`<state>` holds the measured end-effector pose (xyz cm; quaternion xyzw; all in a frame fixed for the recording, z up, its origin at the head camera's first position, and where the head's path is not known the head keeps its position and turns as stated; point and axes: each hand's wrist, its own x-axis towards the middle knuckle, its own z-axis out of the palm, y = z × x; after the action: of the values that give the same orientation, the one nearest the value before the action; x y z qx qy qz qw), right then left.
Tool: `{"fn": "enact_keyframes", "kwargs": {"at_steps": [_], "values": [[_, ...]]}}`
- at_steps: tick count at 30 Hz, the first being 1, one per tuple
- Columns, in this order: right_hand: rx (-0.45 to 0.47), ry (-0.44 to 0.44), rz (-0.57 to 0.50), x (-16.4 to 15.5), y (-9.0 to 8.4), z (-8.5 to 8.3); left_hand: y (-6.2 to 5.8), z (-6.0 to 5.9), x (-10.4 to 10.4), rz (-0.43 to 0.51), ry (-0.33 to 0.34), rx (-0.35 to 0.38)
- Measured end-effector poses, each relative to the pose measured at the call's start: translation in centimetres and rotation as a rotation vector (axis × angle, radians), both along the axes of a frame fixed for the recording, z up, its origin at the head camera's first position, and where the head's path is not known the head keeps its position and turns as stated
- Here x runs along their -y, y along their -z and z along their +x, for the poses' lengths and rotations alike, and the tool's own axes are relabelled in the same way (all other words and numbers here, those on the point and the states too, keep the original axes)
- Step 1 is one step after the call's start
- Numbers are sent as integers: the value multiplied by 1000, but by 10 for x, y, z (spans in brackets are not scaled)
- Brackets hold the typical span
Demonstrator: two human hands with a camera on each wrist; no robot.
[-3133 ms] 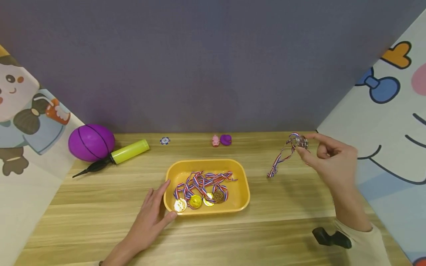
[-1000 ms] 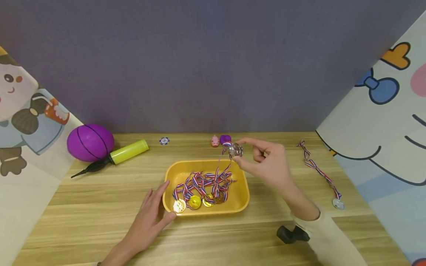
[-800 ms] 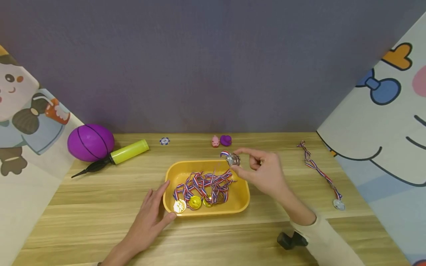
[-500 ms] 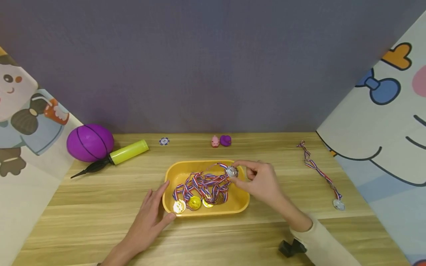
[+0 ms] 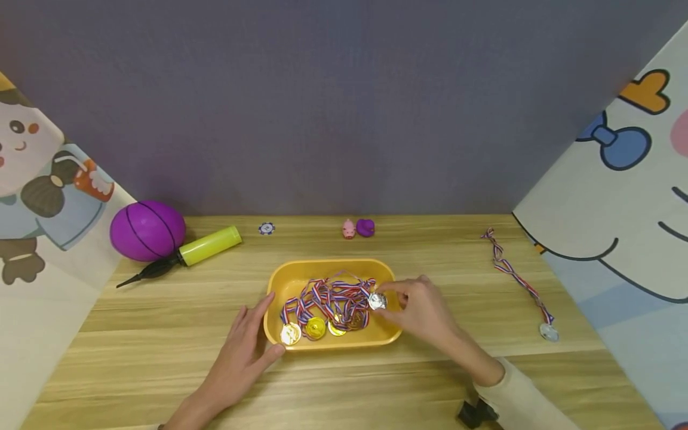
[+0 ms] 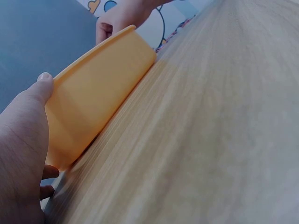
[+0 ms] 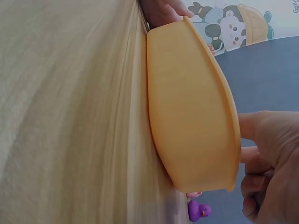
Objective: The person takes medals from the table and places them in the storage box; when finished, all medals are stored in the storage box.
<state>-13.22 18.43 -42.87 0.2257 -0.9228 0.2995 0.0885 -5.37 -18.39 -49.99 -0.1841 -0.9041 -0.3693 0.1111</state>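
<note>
My right hand (image 5: 421, 307) reaches over the right end of the yellow tray (image 5: 333, 345) and pinches a silver medal (image 5: 377, 300) between thumb and index finger. The medal's striped ribbon falls among the others. Inside the tray are three gold medals (image 5: 315, 328), a bronze-coloured one (image 5: 355, 322) and tangled red, white and blue ribbons (image 5: 322, 292). At the tray's front left corner, my left hand (image 5: 242, 352) rests with its thumb at the rim and its fingers along the left side. The right wrist view hides the medal behind the tray wall.
Another silver medal (image 5: 549, 332), its ribbon stretched backward, lies on the table at right. A purple ball (image 5: 147, 231) and yellow hand pump (image 5: 209, 246) sit at left. Along the back are a poker chip (image 5: 266, 228), pink pig (image 5: 349, 229) and purple duck (image 5: 365, 227).
The right hand has come left from the table's right side and lowered a silver medal into the tray. Another silver medal now lies on the right. The left hand has stayed put.
</note>
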Motion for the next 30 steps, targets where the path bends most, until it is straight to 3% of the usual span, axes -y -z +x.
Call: {"fn": "enact_keyframes", "kwargs": {"at_steps": [9, 18, 30], "values": [[41, 18, 108, 5, 3, 3, 0, 2, -2, 3, 3, 0], [-20, -12, 175, 10, 1, 3, 2, 3, -3, 8, 1, 9], [-31, 13, 43, 6, 4, 5, 1, -1, -1, 12, 10, -5]]}}
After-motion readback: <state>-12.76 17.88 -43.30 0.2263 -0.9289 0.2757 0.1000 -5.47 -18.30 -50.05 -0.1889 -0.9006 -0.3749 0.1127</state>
